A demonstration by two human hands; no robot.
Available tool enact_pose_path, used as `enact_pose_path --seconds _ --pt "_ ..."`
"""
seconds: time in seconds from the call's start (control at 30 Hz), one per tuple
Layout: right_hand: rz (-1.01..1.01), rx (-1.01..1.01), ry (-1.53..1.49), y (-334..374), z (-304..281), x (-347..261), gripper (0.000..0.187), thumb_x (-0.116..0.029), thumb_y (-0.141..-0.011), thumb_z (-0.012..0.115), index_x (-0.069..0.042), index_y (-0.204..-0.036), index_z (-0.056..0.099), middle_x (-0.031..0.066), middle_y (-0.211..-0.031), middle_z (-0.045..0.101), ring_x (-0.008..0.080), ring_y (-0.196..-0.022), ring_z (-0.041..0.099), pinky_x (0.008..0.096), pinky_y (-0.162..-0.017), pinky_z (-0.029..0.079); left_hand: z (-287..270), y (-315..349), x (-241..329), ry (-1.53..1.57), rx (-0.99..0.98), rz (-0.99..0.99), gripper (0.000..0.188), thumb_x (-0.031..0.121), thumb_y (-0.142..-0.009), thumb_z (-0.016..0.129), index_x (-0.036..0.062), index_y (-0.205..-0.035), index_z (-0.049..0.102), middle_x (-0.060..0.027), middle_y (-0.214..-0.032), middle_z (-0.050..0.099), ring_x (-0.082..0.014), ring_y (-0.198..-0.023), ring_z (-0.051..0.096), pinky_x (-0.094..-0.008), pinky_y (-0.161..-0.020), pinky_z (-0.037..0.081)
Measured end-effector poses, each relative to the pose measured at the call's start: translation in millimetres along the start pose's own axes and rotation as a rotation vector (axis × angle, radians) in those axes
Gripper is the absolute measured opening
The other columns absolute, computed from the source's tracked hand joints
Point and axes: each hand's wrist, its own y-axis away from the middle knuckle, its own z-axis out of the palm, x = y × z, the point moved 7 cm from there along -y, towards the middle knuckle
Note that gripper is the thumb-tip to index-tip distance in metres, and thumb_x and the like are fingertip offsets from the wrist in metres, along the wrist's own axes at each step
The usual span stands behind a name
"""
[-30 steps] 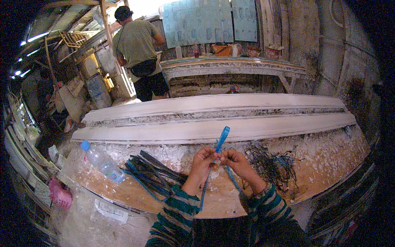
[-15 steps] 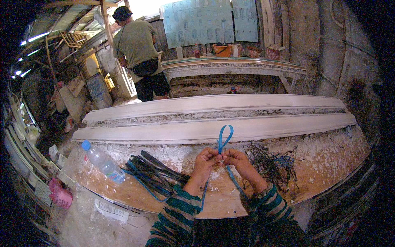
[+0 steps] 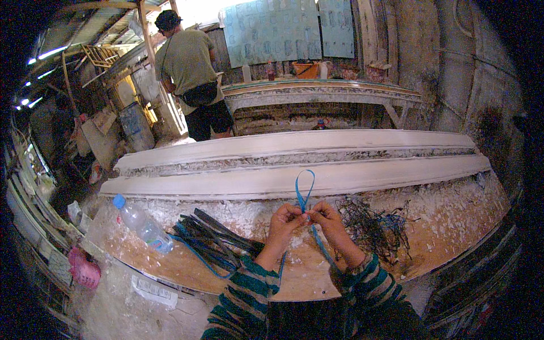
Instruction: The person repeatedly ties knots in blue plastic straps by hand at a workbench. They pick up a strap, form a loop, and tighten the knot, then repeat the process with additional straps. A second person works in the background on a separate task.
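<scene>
A blue plastic strap (image 3: pixel 306 195) is pinched between the left hand (image 3: pixel 283 222) and the right hand (image 3: pixel 328 218), both closed on it close together just above the plaster-spattered workbench (image 3: pixel 453 226). Above the fingers the strap is bent into an upright loop, and its free end is seen trailing down past the right wrist toward the bench's near edge. On the bench, to the left of the hands, a bundle of dark and blue straps (image 3: pixel 212 241) is laid, and farther left a clear plastic bottle with a blue cap (image 3: pixel 141 224) is lying on its side. To the right of the hands a tangle of dark strap offcuts (image 3: pixel 374 226) is spread over the bench top. Along the far side of the bench a long white plaster moulding (image 3: pixel 294 161) is laid. Beyond the bench a person in a green shirt (image 3: pixel 190 68) is seen standing with their back turned.
</scene>
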Motion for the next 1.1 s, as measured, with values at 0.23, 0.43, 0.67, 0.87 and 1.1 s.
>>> enact_pose_path --seconds 0.23,0.43,0.67,0.87,1.1 --pt "-0.026 0.056 -0.061 0.4 -1.3 -2.0 0.011 -0.012 -0.079 0.058 -0.005 -0.075 0.050 0.0041 -0.072 0.055 0.0123 -0.067 0.054 0.0249 -0.064 0.044 5.7 4.5 12.2 0.061 0.005 0.005 0.012 -0.001 -0.074 0.059 0.0052 -0.078 0.049 -0.0043 -0.077 0.056 -0.0133 -0.074 0.056 -0.0289 -0.069 0.051" --pt "0.025 0.118 -0.169 5.3 -4.3 -10.5 0.010 -0.010 -0.075 0.061 -0.003 -0.072 0.055 0.0047 -0.069 0.058 0.0121 -0.065 0.054 0.0245 -0.064 0.043 3.2 6.0 7.8 -0.014 0.043 -0.048 0.011 0.001 -0.075 0.060 0.0038 -0.078 0.050 -0.0070 -0.078 0.058 -0.0154 -0.070 0.058 -0.0277 -0.067 0.050" --pt "-0.009 0.124 -0.096 5.1 -5.9 -17.1 0.008 -0.007 -0.072 0.063 -0.002 -0.074 0.058 0.0057 -0.071 0.060 0.0119 -0.065 0.056 0.0237 -0.063 0.045 1.5 3.9 1.0 0.045 0.024 -0.035 0.012 0.002 -0.074 0.061 0.0034 -0.080 0.051 -0.0077 -0.078 0.059 -0.0159 -0.071 0.059 -0.0263 -0.066 0.050" --pt "-0.077 0.055 0.096 8.7 -1.8 -33.6 0.012 -0.006 -0.071 0.064 0.000 -0.082 0.062 0.0063 -0.077 0.062 0.0114 -0.071 0.057 0.0236 -0.067 0.045 -4.5 1.9 -3.4 0.083 0.060 -0.045 0.011 0.002 -0.074 0.061 0.0031 -0.079 0.051 -0.0070 -0.076 0.059 -0.0150 -0.072 0.059 -0.0250 -0.064 0.050" --pt "-0.192 -0.007 0.209 8.7 2.0 -43.3 0.016 -0.005 -0.070 0.065 -0.002 -0.085 0.063 0.0073 -0.084 0.062 0.0139 -0.077 0.058 0.0251 -0.070 0.046 -8.0 3.6 0.3 0.128 0.090 -0.051 0.010 0.002 -0.074 0.061 0.0032 -0.078 0.051 -0.0087 -0.078 0.059 -0.0156 -0.071 0.059 -0.0260 -0.065 0.051"
